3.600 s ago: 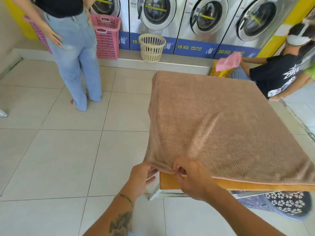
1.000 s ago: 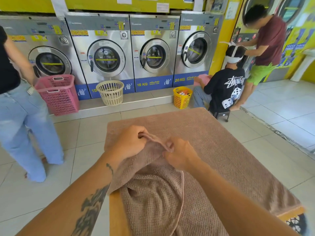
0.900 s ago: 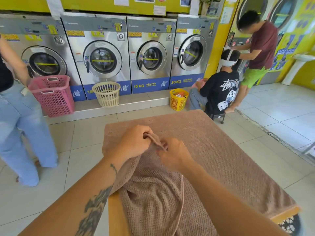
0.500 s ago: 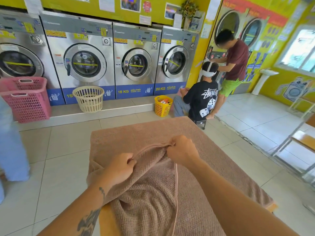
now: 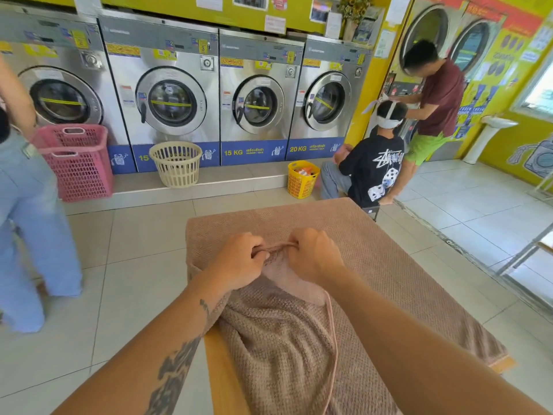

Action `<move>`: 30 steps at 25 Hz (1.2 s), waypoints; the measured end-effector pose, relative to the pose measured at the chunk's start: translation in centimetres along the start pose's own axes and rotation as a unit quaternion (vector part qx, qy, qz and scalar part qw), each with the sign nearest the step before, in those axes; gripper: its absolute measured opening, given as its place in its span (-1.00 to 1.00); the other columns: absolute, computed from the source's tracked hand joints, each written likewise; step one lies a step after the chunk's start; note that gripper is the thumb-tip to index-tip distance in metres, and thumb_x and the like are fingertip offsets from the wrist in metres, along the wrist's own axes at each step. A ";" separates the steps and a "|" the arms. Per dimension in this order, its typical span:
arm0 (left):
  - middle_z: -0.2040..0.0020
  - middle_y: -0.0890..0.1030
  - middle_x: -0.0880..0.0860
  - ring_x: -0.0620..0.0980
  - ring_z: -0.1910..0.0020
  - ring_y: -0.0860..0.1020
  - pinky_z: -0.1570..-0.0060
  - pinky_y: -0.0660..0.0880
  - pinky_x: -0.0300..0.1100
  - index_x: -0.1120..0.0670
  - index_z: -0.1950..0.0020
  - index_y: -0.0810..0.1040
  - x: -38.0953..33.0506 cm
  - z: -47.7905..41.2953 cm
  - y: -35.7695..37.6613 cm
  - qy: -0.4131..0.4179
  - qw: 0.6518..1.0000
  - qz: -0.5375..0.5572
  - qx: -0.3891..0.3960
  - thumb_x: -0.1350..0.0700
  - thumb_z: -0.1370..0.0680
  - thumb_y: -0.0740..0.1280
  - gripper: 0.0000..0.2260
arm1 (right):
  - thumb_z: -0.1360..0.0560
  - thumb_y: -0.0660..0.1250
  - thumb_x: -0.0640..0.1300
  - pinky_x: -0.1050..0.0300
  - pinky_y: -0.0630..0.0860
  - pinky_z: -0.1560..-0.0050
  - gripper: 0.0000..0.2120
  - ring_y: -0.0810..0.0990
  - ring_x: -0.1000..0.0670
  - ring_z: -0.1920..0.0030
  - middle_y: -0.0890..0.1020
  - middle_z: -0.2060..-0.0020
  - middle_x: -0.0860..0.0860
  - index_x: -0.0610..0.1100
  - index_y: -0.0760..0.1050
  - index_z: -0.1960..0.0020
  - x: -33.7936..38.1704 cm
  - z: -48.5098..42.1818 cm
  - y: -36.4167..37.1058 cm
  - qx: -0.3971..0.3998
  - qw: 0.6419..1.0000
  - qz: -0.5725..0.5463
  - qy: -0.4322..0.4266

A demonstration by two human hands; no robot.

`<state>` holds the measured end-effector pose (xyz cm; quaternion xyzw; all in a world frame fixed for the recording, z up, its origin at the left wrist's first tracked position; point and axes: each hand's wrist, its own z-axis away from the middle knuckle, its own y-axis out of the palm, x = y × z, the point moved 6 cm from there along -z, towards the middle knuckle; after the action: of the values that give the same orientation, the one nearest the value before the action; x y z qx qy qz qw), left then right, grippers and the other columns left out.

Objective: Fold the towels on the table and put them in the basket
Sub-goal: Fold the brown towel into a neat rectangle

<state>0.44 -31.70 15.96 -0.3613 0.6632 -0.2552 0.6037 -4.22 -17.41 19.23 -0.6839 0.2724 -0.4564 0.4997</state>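
A large brown waffle-weave towel (image 5: 389, 265) covers the wooden table (image 5: 221, 378). Its near part is lifted and bunched over the flat part. My left hand (image 5: 239, 262) and my right hand (image 5: 314, 254) are side by side above the table's middle, both gripping the towel's hemmed edge, which runs between the two fists. A pink hem line hangs down from my right hand toward me. The basket under the table is out of view.
Washing machines (image 5: 254, 97) line the back wall. On the step stand a pink basket (image 5: 74, 163) and a cream basket (image 5: 176, 163); a yellow basket (image 5: 300, 179) sits on the floor. A person in jeans (image 5: 27, 205) stands left. Two people (image 5: 377, 169) are at right.
I carried the towel's near corner up from the table's front edge and over the table. In the last half second my left hand rose to meet my right along the hem.
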 end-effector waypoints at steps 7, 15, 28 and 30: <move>0.29 0.54 -0.05 -0.03 0.30 0.54 0.33 0.47 -0.15 -0.03 0.19 0.47 9.9 4.6 -0.3 -0.160 0.984 -0.057 -0.045 0.05 -0.58 0.27 -0.86 | -0.43 0.21 -0.17 0.01 0.53 0.26 -0.84 0.57 -0.10 0.25 0.59 0.31 0.01 -0.07 0.46 0.31 0.4 -2.1 -2.7 -0.083 0.995 -0.057 0.000; -0.06 0.56 0.04 0.14 -0.12 0.49 -0.13 0.46 0.05 -0.02 -0.04 0.57 21.6 7.8 -6.9 -0.363 0.891 -0.269 0.031 0.04 -0.47 0.26 -0.81 | -0.50 0.30 -0.17 0.08 0.37 0.25 -0.85 0.47 0.00 0.32 0.58 0.32 -0.01 -0.09 0.55 0.23 -10.1 -2.5 -5.6 -0.102 0.986 -0.026 0.126; 0.15 0.66 0.08 0.15 0.13 0.59 0.07 0.59 0.01 0.01 0.19 0.67 2.6 -16.3 -6.7 -0.157 0.969 -0.025 -0.190 0.20 -0.48 0.22 -0.76 | -0.58 0.28 -0.09 0.11 0.46 0.36 -0.76 0.58 -0.06 0.38 0.61 0.38 -0.06 -0.12 0.50 0.25 -13.2 0.3 -3.5 0.037 0.980 -0.162 0.108; 0.19 0.66 0.06 0.10 0.19 0.58 0.10 0.60 0.01 0.03 0.24 0.65 0.7 -17.1 -4.7 -0.163 0.968 0.005 -0.191 0.14 -0.43 0.21 -0.78 | -0.58 0.29 -0.09 0.13 0.35 0.34 -0.72 0.47 0.01 0.36 0.52 0.39 -0.01 -0.12 0.45 0.30 -15.3 -0.3 -4.5 0.007 0.978 -0.179 0.112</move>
<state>-15.67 -36.75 21.59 -0.5034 0.5940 -0.0579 0.6248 -11.47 -3.28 18.09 -0.6626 0.1969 -0.6138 0.3814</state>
